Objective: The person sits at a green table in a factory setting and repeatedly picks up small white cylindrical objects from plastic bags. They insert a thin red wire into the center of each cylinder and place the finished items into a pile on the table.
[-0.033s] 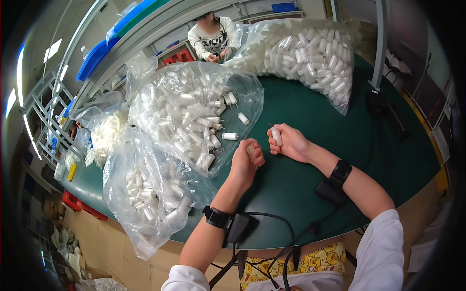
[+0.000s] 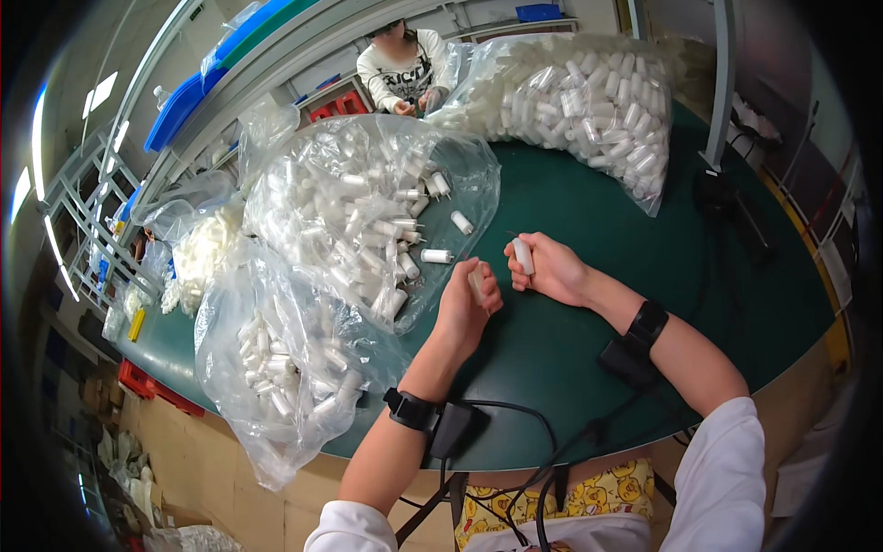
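My right hand is closed round a small white plastic cylinder, which stands upright in its fingers with a thin tip at the top. Close by on the left, my left hand is curled round a pale, translucent white piece; the fingers hide most of it, so I cannot tell its exact kind. A narrow gap parts the two hands above the green table. Just beyond my left hand, a loose white cylinder with metal pins lies at the mouth of a clear plastic bag full of similar cylinders.
Another bag of white parts sits at the near left, beside a heap of cream pieces. A large full bag lies at the back. Across the table sits a person. Black cables trail over the near edge.
My left hand has shifted up and turned slightly, showing a bit more of the pale piece. The right hand stays nearly still. The person opposite has moved their hands a little.
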Available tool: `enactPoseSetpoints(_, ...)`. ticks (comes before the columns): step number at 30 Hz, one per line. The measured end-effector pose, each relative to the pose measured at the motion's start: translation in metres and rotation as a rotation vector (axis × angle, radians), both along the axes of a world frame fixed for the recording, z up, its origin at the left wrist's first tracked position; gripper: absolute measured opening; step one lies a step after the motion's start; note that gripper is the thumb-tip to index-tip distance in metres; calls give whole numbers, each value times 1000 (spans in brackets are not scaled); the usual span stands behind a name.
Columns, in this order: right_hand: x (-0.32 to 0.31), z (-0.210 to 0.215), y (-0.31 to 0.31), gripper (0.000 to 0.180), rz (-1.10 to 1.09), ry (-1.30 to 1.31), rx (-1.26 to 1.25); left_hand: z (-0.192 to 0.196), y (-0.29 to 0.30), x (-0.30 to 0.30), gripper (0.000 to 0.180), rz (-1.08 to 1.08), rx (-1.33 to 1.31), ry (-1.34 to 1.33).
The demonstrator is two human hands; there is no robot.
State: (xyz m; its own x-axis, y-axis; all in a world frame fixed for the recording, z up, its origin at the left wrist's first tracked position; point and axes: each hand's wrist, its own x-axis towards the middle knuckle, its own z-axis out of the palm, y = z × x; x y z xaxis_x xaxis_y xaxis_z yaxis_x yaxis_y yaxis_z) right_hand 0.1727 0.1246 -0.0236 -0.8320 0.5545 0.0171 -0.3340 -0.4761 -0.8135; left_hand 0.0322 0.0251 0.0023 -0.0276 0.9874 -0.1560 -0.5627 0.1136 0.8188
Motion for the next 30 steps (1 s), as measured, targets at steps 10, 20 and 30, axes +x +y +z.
enactPoseSetpoints(10,4,4,0,43,83,16,82,-5,0,-5,24,-125,58,-68)
enactPoseSetpoints(20,3,5,-2,42,75,18,64,-8,0,-8,29,-76,84,14)
enactPoseSetpoints(30,6,6,1,45,100,-40,33,-6,3,-4,33,-113,93,42)
